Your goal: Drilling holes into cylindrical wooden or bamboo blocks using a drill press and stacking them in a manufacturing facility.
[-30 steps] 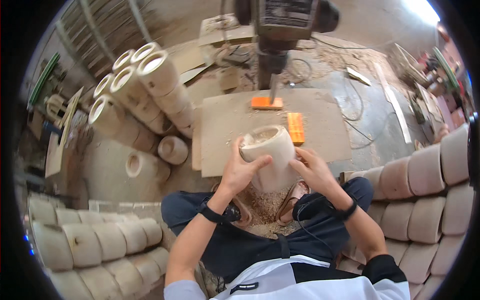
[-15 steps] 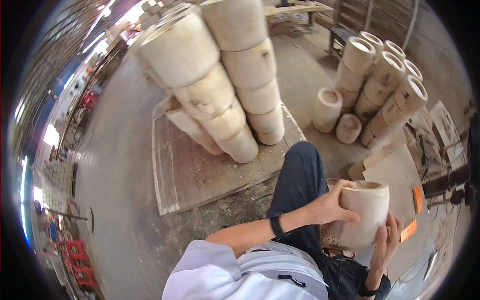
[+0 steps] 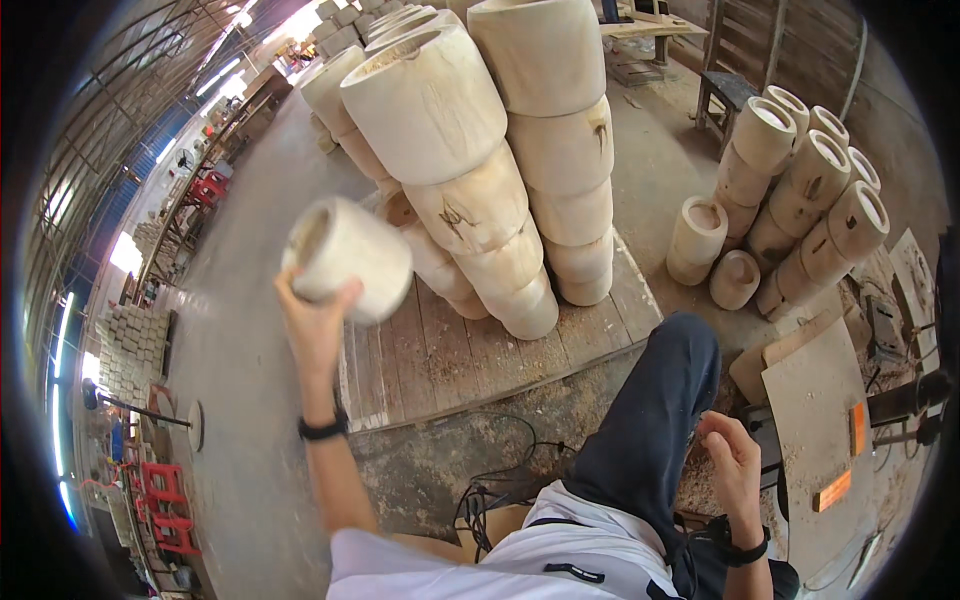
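My left hand (image 3: 316,325) grips a pale, hollowed wooden pot (image 3: 365,262) by its rim, thumb on the outer wall. The pot is raised and tilted, with its mouth toward the upper left and its outline slightly blurred. Just right of it stand tall stacks of similar pots (image 3: 465,205) on a wooden pallet (image 3: 425,380), with wood dust in the topmost one. Beside my right knee, my right hand (image 3: 738,470) is empty, its fingers apart and a little bent.
More pots (image 3: 818,180) are stacked on the floor at the right, two shorter ones in front. A dusty board (image 3: 825,420) with orange blocks (image 3: 832,490) lies right of my leg. Black cables (image 3: 490,490) trail before my lap. Red stools (image 3: 168,510) stand far left.
Both hands held the pot near my right knee. My left hand has carried it across to the left, over the pallet's side, and my right hand has let go.
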Motion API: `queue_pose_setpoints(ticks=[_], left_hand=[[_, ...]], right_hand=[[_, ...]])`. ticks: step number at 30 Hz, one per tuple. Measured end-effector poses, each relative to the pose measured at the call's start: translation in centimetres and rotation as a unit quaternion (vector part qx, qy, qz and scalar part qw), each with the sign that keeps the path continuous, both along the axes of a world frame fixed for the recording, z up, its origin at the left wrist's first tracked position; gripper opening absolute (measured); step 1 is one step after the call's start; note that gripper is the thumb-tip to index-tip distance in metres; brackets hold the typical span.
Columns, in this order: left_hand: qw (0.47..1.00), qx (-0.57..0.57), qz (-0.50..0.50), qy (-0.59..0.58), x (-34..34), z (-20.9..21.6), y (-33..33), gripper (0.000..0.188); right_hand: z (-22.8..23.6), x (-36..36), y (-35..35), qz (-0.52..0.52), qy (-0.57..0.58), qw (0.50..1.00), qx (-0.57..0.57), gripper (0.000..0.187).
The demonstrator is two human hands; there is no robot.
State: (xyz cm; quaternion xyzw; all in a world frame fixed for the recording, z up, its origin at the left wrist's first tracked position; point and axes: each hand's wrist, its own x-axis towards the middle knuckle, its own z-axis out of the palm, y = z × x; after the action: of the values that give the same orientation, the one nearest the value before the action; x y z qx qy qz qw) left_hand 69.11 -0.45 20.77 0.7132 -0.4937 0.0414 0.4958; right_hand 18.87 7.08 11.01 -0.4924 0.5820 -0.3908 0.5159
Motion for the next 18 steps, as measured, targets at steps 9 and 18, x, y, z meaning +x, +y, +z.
queue_pose_setpoints(ticks=[9, 18], left_hand=[[0.994, 0.072, 0.041, -0.076, 2.3, 1.4, -14.3, 0.093], [0.984, -0.030, -0.062, -0.163, 4.5, -4.3, -17.2, 0.078]], right_hand=[[-2.7, -1.8, 2.5, -0.080, 0.011, 0.995, 0.062, 0.029], [-3.4, -3.2, 4.2, -0.099, 0.013, 0.992, 0.080, 0.030]])
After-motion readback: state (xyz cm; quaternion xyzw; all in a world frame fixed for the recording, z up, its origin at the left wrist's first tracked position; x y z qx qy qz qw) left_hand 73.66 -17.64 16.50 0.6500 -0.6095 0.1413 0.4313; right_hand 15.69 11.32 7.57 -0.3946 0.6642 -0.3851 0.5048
